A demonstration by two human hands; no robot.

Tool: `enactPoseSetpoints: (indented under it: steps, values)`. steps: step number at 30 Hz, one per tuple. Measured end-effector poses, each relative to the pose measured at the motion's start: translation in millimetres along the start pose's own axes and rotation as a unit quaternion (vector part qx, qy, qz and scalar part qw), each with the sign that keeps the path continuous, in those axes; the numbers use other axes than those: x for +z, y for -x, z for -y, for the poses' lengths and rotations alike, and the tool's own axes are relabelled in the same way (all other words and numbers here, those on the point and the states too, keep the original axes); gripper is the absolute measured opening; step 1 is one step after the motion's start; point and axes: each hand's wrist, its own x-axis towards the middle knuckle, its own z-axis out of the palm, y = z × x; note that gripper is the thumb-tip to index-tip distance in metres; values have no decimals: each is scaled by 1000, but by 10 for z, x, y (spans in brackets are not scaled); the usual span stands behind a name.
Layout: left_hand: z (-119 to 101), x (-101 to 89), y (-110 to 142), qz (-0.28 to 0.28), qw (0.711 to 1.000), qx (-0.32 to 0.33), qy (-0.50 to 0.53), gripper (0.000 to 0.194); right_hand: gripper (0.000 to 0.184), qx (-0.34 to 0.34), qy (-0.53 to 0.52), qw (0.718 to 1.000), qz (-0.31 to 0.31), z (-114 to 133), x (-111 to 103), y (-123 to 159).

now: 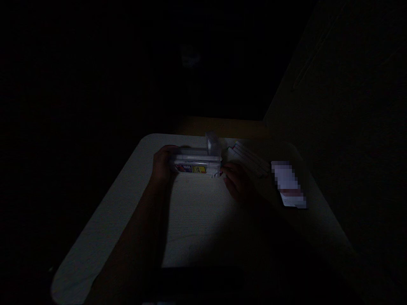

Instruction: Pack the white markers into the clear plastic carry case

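The scene is very dark. A clear plastic box [195, 163] with colourful contents lies on a white table [190, 220], and a small clear lid or flap stands up at its right end. My left hand [162, 167] is wrapped round the box's left end. My right hand [237, 180] sits at the box's right end with its fingers curled and pinched at the corner; what they hold is too dark to make out.
Pale cards or papers [251, 159] lie spread to the right of the box. A white slip [289, 184] rests further right on the table. Beyond the table's far edge [222, 127] and at both sides, everything is black.
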Motion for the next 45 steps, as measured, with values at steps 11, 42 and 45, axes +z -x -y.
enactPoseSetpoints:
  steps: [11, 42, 45]
  values:
    - [-7, 16, 5, -8, 1000, 7, -30, 21, 35, 7, 47, 999, 6, -58, 25, -43]
    - [-9, -6, -3, -5, 999, 8, -48, 23, 28, 45, 88, 995, -13, -59, -75, -59]
    - [-18, 2, -8, -11, 999, 0, -49, 23, 31, 53, 67, 996, 27, -42, -64, -78]
